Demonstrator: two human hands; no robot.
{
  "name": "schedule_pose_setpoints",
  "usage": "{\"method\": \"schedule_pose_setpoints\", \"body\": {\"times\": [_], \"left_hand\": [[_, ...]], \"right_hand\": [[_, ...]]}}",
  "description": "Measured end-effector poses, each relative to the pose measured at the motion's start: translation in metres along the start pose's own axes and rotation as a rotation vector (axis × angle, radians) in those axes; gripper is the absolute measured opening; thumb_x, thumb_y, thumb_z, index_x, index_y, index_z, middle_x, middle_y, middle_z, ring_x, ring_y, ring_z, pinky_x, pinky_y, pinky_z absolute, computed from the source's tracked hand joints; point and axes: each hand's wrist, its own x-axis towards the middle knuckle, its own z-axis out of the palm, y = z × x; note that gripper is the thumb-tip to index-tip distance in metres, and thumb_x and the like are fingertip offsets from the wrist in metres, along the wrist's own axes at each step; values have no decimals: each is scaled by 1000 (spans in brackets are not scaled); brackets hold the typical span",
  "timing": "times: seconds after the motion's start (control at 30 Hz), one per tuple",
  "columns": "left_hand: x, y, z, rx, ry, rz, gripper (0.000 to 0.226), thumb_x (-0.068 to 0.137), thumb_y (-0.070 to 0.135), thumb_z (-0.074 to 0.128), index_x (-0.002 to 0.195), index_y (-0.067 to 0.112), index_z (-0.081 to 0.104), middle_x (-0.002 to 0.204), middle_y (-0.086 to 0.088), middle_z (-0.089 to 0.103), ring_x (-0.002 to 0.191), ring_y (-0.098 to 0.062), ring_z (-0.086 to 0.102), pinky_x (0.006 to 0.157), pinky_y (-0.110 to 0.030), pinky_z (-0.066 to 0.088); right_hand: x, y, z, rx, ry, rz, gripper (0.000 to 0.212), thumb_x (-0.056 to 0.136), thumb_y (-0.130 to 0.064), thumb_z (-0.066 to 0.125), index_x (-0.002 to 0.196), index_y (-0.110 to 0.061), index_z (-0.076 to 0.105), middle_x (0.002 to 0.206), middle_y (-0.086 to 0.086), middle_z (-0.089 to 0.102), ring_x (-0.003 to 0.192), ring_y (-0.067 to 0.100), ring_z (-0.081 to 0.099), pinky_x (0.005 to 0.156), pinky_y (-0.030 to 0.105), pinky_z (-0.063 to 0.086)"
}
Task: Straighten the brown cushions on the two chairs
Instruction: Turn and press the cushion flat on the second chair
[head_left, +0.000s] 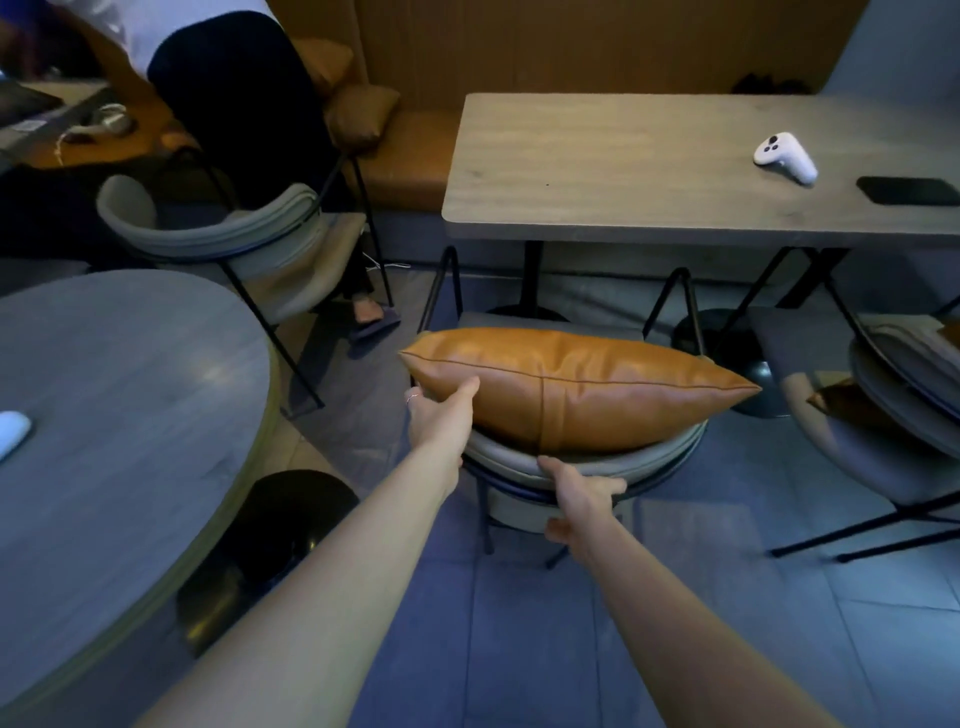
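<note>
Benches: two. A rectangular wood-topped bench (649, 166) at 1 o'clock, a round grey bench (114, 389) at 9 o'clock.
Chairs: three in view. The middle chair (582, 467) sits at the centre, tucked toward the rectangular bench; the right chair (883, 431) at 3 o'clock; a third grey chair (249, 239) at 10 o'clock, with a seated person (234, 78) beyond it.
Brown cushions: two on the chairs. The large brown cushion (576, 389) lies across the top of the middle chair's curved backrest, long edge sideways, smooth tan leather with a piped seam and a vertical centre stitch, corners pointed. The second cushion (841, 400), darker and mostly hidden, shows only a corner on the right chair.
Hands: two, bare. The left hand (441, 421) grips the cushion's left end, thumb on the near face, fingers wrapped behind. The right hand (582, 493) clasps the backrest's padded rim just below the cushion.
Small items: one white controller (784, 156) and one black phone (909, 190) on the rectangular bench at 2 o'clock.
</note>
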Motion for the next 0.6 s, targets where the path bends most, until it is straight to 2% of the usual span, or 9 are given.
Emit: {"method": "schedule_pose_setpoints", "body": {"times": [0.1, 0.17, 0.23, 0.3, 0.37, 0.47, 0.53, 0.6], "left_hand": [[16, 5, -12, 30, -56, -45, 101, 93, 46, 71, 164, 25, 2, 166, -8, 31, 145, -36, 40, 112, -60, 41], [27, 4, -16, 48, -88, -80, 108, 91, 49, 73, 164, 25, -3, 168, -7, 27, 147, -36, 37, 112, -61, 40], [36, 2, -16, 45, -122, -118, 105, 89, 53, 73, 164, 22, 7, 165, -9, 32, 145, -37, 40, 111, -62, 42], [40, -2, -11, 7, -177, -145, 95, 88, 55, 73, 159, 20, 21, 161, -10, 38, 142, -38, 44, 109, -63, 44], [41, -5, -5, -31, -215, -151, 91, 89, 57, 71, 158, 19, 25, 161, -10, 40, 141, -38, 45, 108, -63, 46], [43, -7, 2, -55, -197, -134, 87, 92, 55, 68, 158, 17, 27, 158, -9, 43, 140, -36, 47, 105, -59, 50], [46, -7, 4, -70, -204, -136, 86, 91, 54, 69, 157, 16, 28, 157, -10, 43, 139, -36, 47, 103, -58, 51], [47, -7, 6, -81, -226, -144, 87, 91, 53, 70, 157, 16, 28, 157, -9, 43, 139, -35, 48, 102, -57, 51]], "right_hand": [[-4, -1, 20, 55, 57, 54, 123, 87, -33, 81, 161, -20, -17, 155, 19, 40, 129, 43, 50, 99, 60, 54], [3, -3, 26, 97, 106, 61, 123, 87, -30, 82, 161, -19, -16, 141, 18, 44, 126, 42, 51, 97, 60, 55], [7, -3, 29, 84, 131, 53, 117, 85, -27, 81, 159, -17, -9, 120, 15, 44, 113, 40, 54, 91, 58, 59], [10, -1, 31, 52, 153, 47, 114, 82, -28, 81, 157, -17, -5, 116, 15, 47, 108, 39, 57, 84, 56, 61], [11, -1, 32, 23, 169, 47, 113, 81, -29, 81, 156, -17, -3, 112, 15, 50, 109, 40, 61, 80, 54, 63], [14, -3, 30, -3, 178, 34, 105, 81, -27, 82, 152, -16, 4, 92, 14, 50, 105, 43, 66, 80, 54, 63], [15, -5, 28, -17, 179, 19, 98, 82, -25, 81, 148, -15, 9, 93, 15, 49, 105, 44, 67, 83, 57, 62], [15, -10, 25, -30, 182, 16, 95, 81, -26, 82, 145, -16, 12, 107, 22, 54, 102, 44, 69, 77, 55, 64]]}}
